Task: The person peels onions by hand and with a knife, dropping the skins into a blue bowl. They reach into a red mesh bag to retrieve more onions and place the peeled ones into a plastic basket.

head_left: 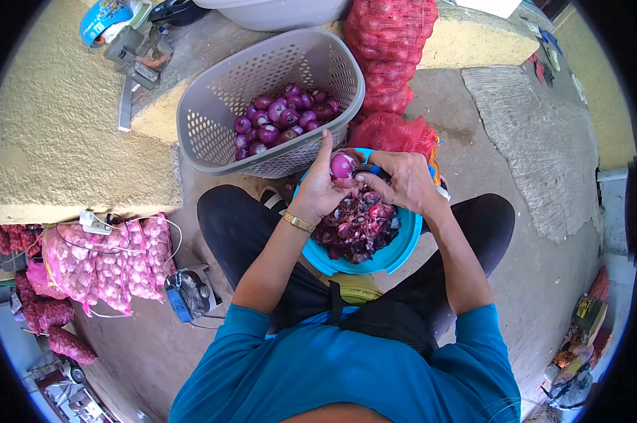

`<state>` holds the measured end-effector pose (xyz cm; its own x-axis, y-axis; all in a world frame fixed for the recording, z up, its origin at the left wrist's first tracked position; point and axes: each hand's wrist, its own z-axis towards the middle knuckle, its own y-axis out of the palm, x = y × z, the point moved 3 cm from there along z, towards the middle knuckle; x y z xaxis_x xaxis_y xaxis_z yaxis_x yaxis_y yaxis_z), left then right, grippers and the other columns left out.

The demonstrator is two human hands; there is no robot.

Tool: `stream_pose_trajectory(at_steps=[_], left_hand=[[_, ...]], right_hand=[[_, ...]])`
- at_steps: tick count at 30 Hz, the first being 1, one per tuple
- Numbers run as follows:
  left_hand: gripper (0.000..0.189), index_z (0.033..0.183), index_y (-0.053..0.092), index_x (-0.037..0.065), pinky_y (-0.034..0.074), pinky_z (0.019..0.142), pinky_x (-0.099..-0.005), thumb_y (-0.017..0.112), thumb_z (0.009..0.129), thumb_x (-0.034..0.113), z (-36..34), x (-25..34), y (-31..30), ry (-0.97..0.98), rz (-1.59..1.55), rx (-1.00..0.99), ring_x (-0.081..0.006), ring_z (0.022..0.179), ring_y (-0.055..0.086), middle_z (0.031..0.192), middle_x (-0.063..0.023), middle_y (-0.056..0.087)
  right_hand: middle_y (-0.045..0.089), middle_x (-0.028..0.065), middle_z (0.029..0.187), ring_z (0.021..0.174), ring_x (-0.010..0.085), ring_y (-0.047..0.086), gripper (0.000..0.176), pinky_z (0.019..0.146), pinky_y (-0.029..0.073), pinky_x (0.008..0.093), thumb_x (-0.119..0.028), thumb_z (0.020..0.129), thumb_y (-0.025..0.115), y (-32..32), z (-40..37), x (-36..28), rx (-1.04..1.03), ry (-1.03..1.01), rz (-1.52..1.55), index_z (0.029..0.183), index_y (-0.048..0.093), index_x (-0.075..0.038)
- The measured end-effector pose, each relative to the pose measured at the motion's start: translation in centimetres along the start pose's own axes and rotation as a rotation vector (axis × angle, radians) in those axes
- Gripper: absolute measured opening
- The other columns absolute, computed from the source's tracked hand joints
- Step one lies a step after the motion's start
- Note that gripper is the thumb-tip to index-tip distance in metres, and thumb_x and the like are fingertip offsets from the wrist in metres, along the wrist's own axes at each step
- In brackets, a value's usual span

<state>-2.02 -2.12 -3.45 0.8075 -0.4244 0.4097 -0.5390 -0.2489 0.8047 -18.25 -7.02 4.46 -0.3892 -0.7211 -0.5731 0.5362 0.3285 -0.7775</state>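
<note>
My left hand (317, 189) is closed round a partly peeled red onion (342, 166), with the thumb pointing up beside it. My right hand (409, 182) meets the onion from the other side, its fingers curled on a small blue-handled tool (379, 171) whose blade I cannot make out. Both hands are above a turquoise basin (409, 243), which holds a heap of dark onion skins (357, 229). Just beyond stands a grey perforated basket (216, 92), with several peeled purple onions (283, 121) lying in its bottom.
A tall red mesh sack of onions (389, 56) stands right of the basket, with a slumped red net (396, 134) below it. Pink net sacks (110, 257) sit at the left, beside a blue-and-black device (190, 292). A grey mat (526, 141) lies on the right floor.
</note>
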Motion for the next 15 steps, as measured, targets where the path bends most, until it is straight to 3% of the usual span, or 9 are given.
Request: stream_pose_trajectory(at_steps=[5,11,13,15], left_hand=[[0.061,0.103,0.062,0.004,0.052,0.085,-0.0372,0.049,0.094,0.064,0.1,-0.2,-0.1,-0.015,-0.016,-0.068,-0.0187,0.087,0.062,0.099,-0.0094,0.066],[0.044,0.102,0.062,0.003,0.054,0.083,-0.0349,0.056,0.098,0.046,-0.8,0.1,2.2,0.047,-0.079,0.002,-0.0183,0.086,0.062,0.098,-0.0104,0.065],[0.022,0.099,0.062,0.011,0.049,0.062,-0.0265,0.066,0.095,0.032,-0.7,0.0,2.3,0.05,-0.077,0.011,-0.0066,0.06,0.051,0.082,-0.0015,0.062],[0.021,0.099,0.061,0.012,0.05,0.064,-0.0258,0.066,0.095,0.033,-0.6,0.0,2.2,0.051,-0.064,0.009,-0.0057,0.058,0.049,0.082,-0.0008,0.061]], right_hand=[[0.068,0.0124,0.078,0.07,0.034,0.065,0.032,0.058,0.049,0.042,-0.036,0.087,0.069,0.0,0.0,0.1,0.001,-0.018,0.005,0.108,0.069,-0.012],[0.063,0.0162,0.068,0.063,0.0374,0.062,0.025,0.055,0.047,0.0438,-0.032,0.086,0.07,-0.1,0.0,0.4,0.011,0.013,0.107,0.096,0.071,-0.009],[0.063,0.0167,0.067,0.062,0.0377,0.062,0.024,0.054,0.047,0.0441,-0.031,0.086,0.07,0.0,0.0,0.7,-0.002,0.008,0.093,0.095,0.071,-0.009],[0.062,0.0172,0.066,0.061,0.038,0.061,0.023,0.054,0.047,0.0444,-0.03,0.086,0.07,0.1,0.0,0.6,-0.016,0.005,0.082,0.093,0.071,-0.009]])
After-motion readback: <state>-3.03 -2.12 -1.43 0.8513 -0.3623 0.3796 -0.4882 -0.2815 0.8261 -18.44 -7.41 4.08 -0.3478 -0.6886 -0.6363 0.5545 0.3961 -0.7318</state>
